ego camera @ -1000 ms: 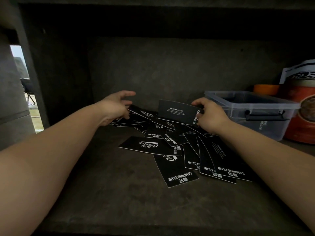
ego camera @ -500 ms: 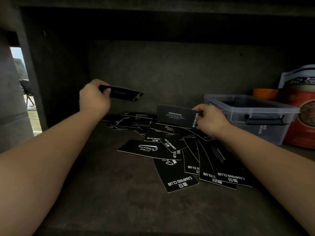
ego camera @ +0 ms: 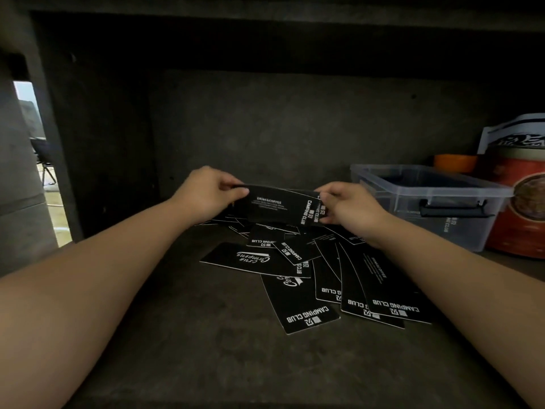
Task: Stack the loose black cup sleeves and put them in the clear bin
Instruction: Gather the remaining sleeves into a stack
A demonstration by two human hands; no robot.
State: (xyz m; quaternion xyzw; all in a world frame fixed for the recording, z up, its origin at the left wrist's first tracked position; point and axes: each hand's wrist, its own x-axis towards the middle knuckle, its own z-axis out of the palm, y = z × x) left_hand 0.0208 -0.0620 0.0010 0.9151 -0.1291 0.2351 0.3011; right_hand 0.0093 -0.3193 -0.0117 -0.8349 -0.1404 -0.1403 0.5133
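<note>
Several flat black cup sleeves [ego camera: 298, 302] with white "CAMPING CLUB" print lie scattered on the dark shelf floor. Above the pile, both hands hold a small stack of sleeves [ego camera: 274, 206] upright. My left hand [ego camera: 206, 193] pinches its left end, and my right hand [ego camera: 348, 205] grips its right end. The clear bin [ego camera: 442, 228] stands on the shelf to the right of my right hand, its lid off and a black handle on its near wall. What lies inside the bin is too dim to tell.
A red canister [ego camera: 525, 208] stands right of the bin, with an orange container [ego camera: 454, 162] and a white printed package [ego camera: 516, 137] behind. The shelf's dark back wall and left side panel [ego camera: 97, 143] enclose the space. Bare shelf floor [ego camera: 177, 349] lies in front of the pile.
My left hand picked a sleeve off the pile's left side, lifted it, then brought it right onto the sleeves in my right hand. Both hands now hold the stack together.
</note>
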